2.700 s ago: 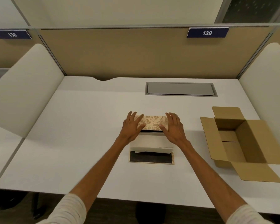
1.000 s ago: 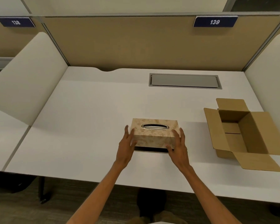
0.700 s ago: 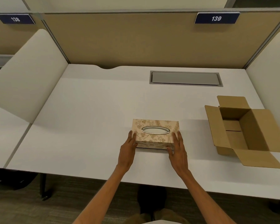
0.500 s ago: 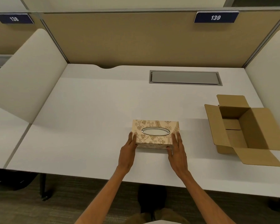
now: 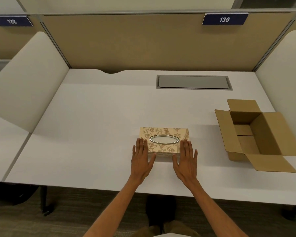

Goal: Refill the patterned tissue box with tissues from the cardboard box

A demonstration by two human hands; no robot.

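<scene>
At the lower middle of the frame the left hand (image 5: 141,159) lies flat and open, fingers straight, its fingertips touching the left end of the tissue box (image 5: 164,139) and its thumb against the near side — pressing, not gripping. The tissue box sits upright on the white desk (image 5: 85,127), just right of centre, its metal-rimmed oval slot (image 5: 164,139) facing up with something pale showing inside. It looks like a stiff, light cover with smooth patterned sides, so it would likely slide if pushed; the short ends seem the surest places to take hold, with a palm on each. The right hand (image 5: 186,160) mirrors the left at the right end, also flat and open, holding nothing. Well apart at the right of the frame stands the cardboard box (image 5: 256,132), flaps spread wide and no tissues visible inside — thin, bendable walls, probably very light, best steadied by a side wall rather than a flap.
</scene>
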